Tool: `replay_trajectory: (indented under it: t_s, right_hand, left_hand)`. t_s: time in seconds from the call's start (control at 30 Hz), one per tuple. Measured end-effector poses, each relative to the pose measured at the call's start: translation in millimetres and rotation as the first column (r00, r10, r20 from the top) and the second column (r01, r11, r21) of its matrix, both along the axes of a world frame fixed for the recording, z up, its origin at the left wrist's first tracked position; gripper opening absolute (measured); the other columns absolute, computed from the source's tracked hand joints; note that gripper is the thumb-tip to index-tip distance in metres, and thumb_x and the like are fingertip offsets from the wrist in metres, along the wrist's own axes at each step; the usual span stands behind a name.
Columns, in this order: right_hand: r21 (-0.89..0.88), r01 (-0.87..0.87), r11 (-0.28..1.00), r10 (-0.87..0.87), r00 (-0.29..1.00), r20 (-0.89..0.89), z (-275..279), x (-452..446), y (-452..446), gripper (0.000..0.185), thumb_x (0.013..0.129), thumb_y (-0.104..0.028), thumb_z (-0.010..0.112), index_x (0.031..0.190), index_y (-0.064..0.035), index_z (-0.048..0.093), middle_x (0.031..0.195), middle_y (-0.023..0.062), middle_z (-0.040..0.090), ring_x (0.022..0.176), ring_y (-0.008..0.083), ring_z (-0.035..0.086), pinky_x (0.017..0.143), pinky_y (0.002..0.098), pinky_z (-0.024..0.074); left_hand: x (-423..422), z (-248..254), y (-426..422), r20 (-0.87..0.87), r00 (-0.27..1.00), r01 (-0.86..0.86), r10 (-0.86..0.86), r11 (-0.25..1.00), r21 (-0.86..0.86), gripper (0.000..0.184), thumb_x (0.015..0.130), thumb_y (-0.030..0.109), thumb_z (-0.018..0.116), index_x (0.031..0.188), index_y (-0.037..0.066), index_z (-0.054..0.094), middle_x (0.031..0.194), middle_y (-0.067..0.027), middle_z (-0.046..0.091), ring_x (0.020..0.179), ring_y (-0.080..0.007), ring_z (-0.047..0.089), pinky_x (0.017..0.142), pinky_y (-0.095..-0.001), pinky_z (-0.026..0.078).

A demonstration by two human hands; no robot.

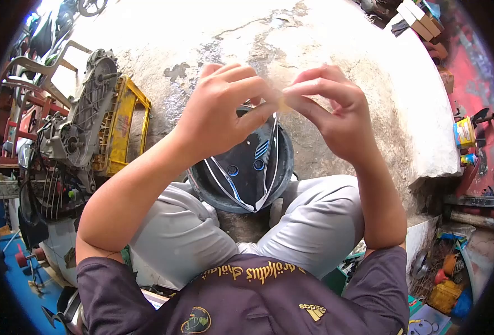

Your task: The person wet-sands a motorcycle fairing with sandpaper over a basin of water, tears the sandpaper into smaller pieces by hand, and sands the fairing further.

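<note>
While hands (pixel 224 106) (pixel 336 109) hover, the black panel (pixel 251 181) points lengthwise bodyward.

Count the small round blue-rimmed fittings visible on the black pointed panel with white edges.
2: the left fitting is near the panel's left edge; the right fitting is just below the slanted blue stripes. More may be hidden behind the bare left hand.

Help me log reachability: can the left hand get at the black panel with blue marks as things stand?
Probably yes: the left hand appears above the black panel, and nothing visible blocks the way down. It seems occupied, though, pinching a small, blurred yellowish thing with the right hand.
</note>
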State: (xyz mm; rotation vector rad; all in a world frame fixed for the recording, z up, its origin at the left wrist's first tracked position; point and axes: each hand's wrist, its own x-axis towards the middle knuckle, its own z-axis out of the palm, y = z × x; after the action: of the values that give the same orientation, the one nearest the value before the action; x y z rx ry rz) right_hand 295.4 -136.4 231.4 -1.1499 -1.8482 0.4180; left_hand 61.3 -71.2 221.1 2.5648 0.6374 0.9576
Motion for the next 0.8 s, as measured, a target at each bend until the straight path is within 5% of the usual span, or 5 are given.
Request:
replay_trajectory:
  t_s: [0.1, 0.23, 0.43, 0.57, 0.8]
  right_hand:
    - [0.155, 0.039, 0.987, -0.053, 0.995, 0.083, 12.8, -5.1, -8.6, 0.020, 0.081, -0.005, 0.089, 0.098, -0.0132, 0.085, 0.092, 0.0035, 0.071, 0.092, 0.0200, 0.065, 0.077, 0.0341, 0.0545]
    - [0.500, 0.024, 0.866, -0.088, 0.990, 0.106, 16.1, -8.2, -8.7, 0.023, 0.078, -0.002, 0.089, 0.096, -0.0150, 0.083, 0.086, 0.0027, 0.069, 0.085, 0.0231, 0.065, 0.073, 0.0351, 0.0543]
    - [0.536, 0.037, 0.843, -0.073, 0.996, 0.046, 20.4, -11.6, -12.5, 0.026, 0.075, -0.008, 0.090, 0.097, -0.0123, 0.078, 0.099, 0.0051, 0.075, 0.089, 0.0262, 0.067, 0.077, 0.0363, 0.0545]
    - [0.658, 0.042, 0.752, -0.232, 0.951, 0.203, 25.0, -13.1, -25.7, 0.020, 0.077, -0.015, 0.087, 0.096, -0.0195, 0.081, 0.109, 0.0028, 0.075, 0.104, 0.0301, 0.062, 0.090, 0.0386, 0.0504]
    - [0.658, -0.041, 0.752, -0.202, 0.935, 0.290, 29.9, -15.5, -29.5, 0.024, 0.073, -0.006, 0.086, 0.095, -0.0124, 0.081, 0.097, 0.0017, 0.075, 0.098, 0.0291, 0.064, 0.078, 0.0347, 0.0529]
  left_hand:
    - [-2.9, 7.7, 2.4, 0.208, 0.978, -0.092, 0.015, 0.926, 0.366, 0.018, 0.082, 0.015, 0.086, 0.098, 0.013, 0.078, 0.091, -0.0040, 0.071, 0.089, -0.0232, 0.067, 0.087, -0.0383, 0.048]
    - [-18.1, 27.5, -5.3, 0.262, 0.965, -0.143, -0.023, 0.789, 0.597, 0.025, 0.076, 0.015, 0.088, 0.100, 0.018, 0.079, 0.101, 0.0016, 0.069, 0.093, -0.0220, 0.066, 0.093, -0.0429, 0.047]
    - [-25.8, 33.8, -18.0, 0.208, 0.978, -0.137, -0.003, 0.745, 0.653, 0.030, 0.073, 0.016, 0.089, 0.101, 0.022, 0.079, 0.103, 0.0061, 0.070, 0.094, -0.0194, 0.065, 0.097, -0.0493, 0.043]
    - [-23.2, 34.1, -18.5, 0.197, 0.980, -0.138, 0.013, 0.759, 0.637, 0.029, 0.072, 0.017, 0.090, 0.099, 0.021, 0.080, 0.103, 0.0056, 0.071, 0.093, -0.0193, 0.065, 0.096, -0.0485, 0.042]
    - [-15.4, 38.2, -21.3, 0.181, 0.983, -0.077, -0.028, 0.832, 0.549, 0.023, 0.076, 0.021, 0.090, 0.097, 0.020, 0.081, 0.095, 0.0027, 0.072, 0.089, -0.0202, 0.067, 0.091, -0.0465, 0.044]
